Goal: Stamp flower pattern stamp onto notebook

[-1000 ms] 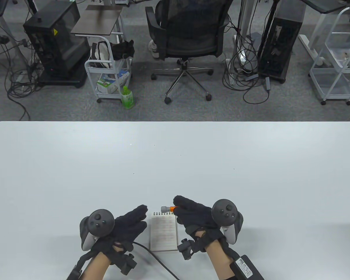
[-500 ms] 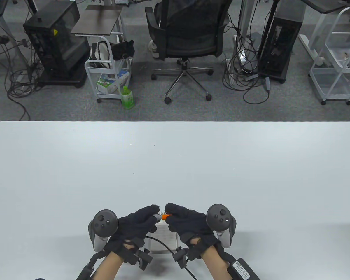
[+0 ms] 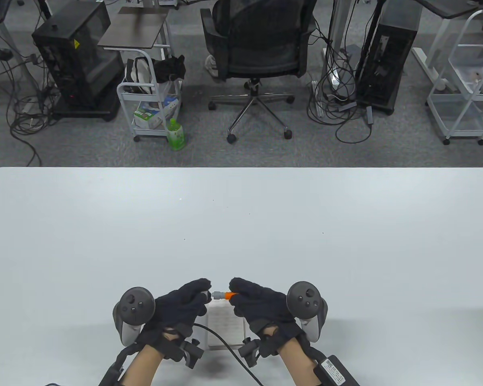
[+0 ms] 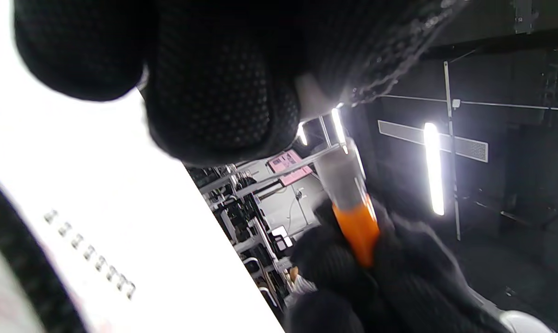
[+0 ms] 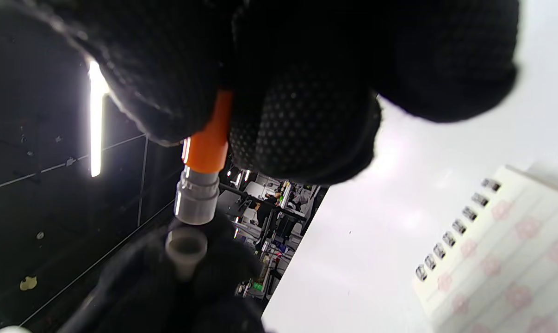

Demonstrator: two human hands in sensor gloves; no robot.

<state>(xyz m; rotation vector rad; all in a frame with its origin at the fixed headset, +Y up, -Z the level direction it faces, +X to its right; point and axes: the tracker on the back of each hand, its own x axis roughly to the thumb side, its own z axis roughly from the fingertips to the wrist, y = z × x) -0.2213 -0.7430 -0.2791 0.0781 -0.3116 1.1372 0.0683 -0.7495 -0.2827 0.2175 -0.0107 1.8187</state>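
Knit-gloved right hand (image 3: 257,303) grips the orange-barrelled cylindrical stamp (image 5: 205,159); left hand (image 3: 181,305) pinches its small translucent cap (image 5: 185,249).

Orange-grey stamp (image 3: 222,295) horizontal above spiral notebook (image 3: 225,326); cap (image 5: 185,248) off.

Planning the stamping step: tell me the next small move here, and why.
Probably set the cap aside with the left hand, then turn the stamp tip down toward the notebook. The right wrist view shows the cap just clear of the stamp's grey end, and the right hand grips the orange barrel above the page.
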